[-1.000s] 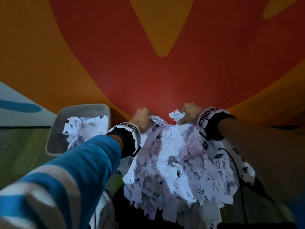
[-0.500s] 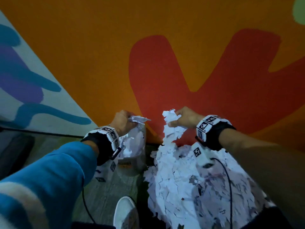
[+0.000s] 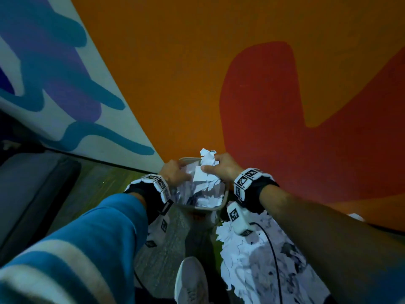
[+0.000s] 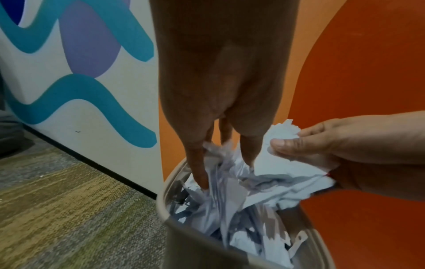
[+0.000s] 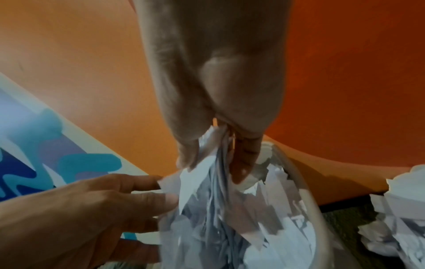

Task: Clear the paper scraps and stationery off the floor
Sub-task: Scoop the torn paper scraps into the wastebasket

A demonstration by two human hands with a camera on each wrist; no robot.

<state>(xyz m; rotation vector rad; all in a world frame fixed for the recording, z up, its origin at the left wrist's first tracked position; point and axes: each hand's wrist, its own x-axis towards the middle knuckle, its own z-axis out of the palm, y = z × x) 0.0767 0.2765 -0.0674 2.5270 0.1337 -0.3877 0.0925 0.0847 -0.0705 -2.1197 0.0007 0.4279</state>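
Note:
A beige waste bin stands by the orange wall, filled with white paper scraps. My left hand is over the bin's left side. Its straight fingers push down into the scraps in the bin. Over the bin's right side, my right hand grips a crumpled bunch of paper scraps. The right wrist view shows that bunch pinched between thumb and fingers, hanging into the bin. A big pile of torn paper lies on the floor to the bin's right.
The bin stands against a painted wall with a black skirting. A white shoe is on the carpet just before the bin. A dark grey cushion-like block sits at the left. A black cable runs over the paper pile.
Both hands have moved left from the floor pile to above the bin. The left hand has let go of its scraps and now pushes into the bin; the right still holds its bunch.

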